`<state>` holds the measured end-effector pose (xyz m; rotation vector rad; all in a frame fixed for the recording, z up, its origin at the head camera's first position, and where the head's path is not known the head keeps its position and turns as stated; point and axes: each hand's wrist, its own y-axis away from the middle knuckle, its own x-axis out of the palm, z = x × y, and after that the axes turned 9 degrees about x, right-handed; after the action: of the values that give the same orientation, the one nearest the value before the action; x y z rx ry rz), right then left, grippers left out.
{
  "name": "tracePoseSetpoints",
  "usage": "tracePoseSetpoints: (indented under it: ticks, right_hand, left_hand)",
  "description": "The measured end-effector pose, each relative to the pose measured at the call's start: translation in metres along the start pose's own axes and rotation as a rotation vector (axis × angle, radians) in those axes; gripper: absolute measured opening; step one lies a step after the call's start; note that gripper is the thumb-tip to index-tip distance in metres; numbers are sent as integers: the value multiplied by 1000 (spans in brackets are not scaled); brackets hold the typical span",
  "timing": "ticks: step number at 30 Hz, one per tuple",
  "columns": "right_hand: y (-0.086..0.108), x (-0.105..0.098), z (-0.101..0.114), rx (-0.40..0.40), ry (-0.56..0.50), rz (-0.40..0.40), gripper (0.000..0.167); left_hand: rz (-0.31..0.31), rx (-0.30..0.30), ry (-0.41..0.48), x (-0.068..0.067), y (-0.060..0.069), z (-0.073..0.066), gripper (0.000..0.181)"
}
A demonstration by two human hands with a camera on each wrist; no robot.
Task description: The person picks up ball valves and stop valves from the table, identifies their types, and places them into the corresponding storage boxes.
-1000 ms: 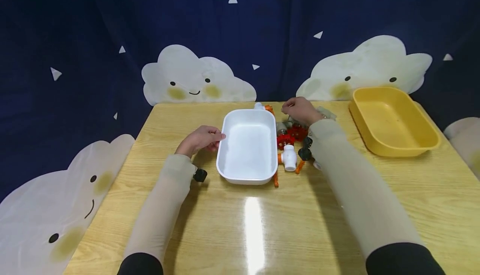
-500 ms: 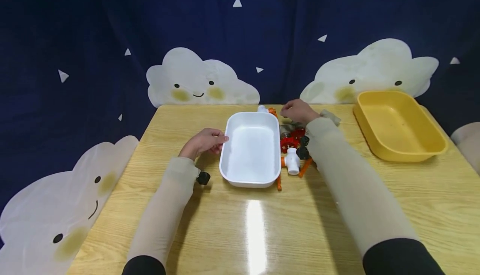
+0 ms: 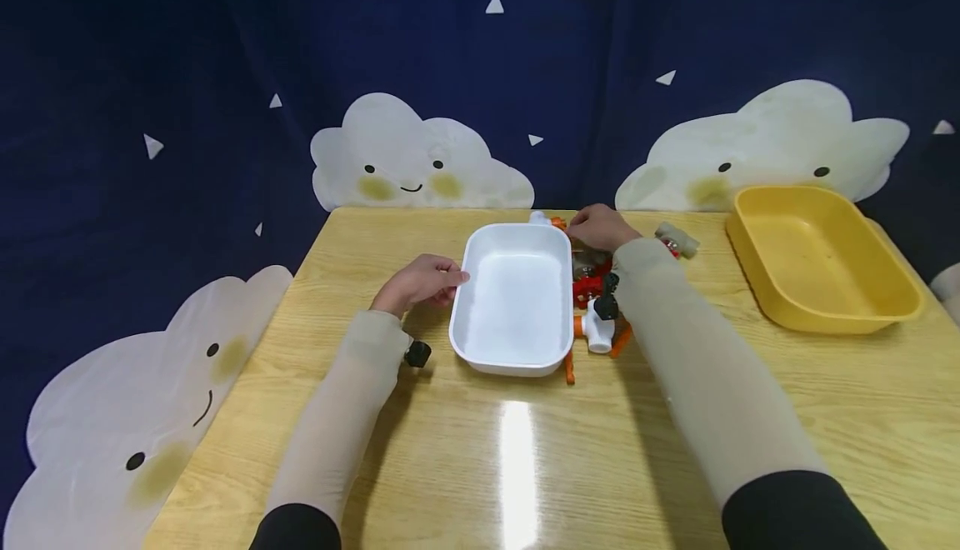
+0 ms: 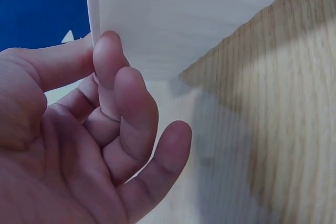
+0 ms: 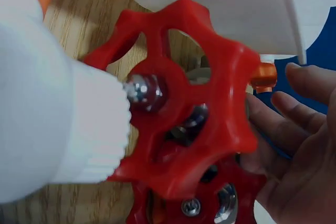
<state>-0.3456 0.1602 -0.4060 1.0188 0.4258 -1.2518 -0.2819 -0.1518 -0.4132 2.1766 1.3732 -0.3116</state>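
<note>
A white plastic bin (image 3: 513, 308) stands on the table. My left hand (image 3: 423, 281) pinches its left rim between thumb and index finger, the other fingers curled loosely outside the wall (image 4: 142, 19). At the bin's far right corner is my right hand (image 3: 597, 227), its thumb near the rim and its fingers loosely bent; in the right wrist view nothing shows gripped. Beneath its wrist lie valves with red handwheels (image 5: 226, 103), partly hidden by the arm. A white pipe valve (image 3: 598, 329) with an orange handle (image 3: 622, 340) lies beside the bin's right wall.
A yellow bin (image 3: 825, 258) stands at the back right. Behind the white bin's far right corner lies another white-and-orange fitting (image 3: 540, 217). A grey valve end (image 3: 677, 239) shows right of my right wrist. A dark blue curtain hangs behind the table.
My right hand has come closer to the white bin's far right corner, and its arm uncovers more of the grey valve. My left hand keeps its grip. The whole head view has shifted slightly.
</note>
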Motion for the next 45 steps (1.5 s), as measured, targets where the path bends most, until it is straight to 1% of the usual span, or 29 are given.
tracePoseSetpoints:
  ticks: [5,10,14,21,27,34,41,45]
  right_hand:
    - [-2,3,-2,16,-15,39,42]
    - [-3,5,-3,25,-42,38,43]
    - [-4,5,-3,21,-67,35,42]
    - [-6,4,-6,29,-116,-23,38]
    - [-2,0,-8,-18,-107,-83,37]
    - [3,-4,-8,-15,-103,-163,33]
    - [6,-9,-11,-24,-93,-167,36]
    - [8,-13,-14,-48,-69,-193,36]
  left_hand:
    - [-12,5,-18,3,3,-3,28]
    - [-23,30,-45,5,6,-7,29]
    - [-27,30,-47,5,7,-8,29]
    - [-34,20,-28,8,7,-8,27]
    - [-28,-10,-18,8,5,-9,28]
    - [-30,-25,-19,7,2,-7,27]
    - [-38,-13,18,7,2,-5,26]
    - [-38,-4,11,6,3,-5,26]
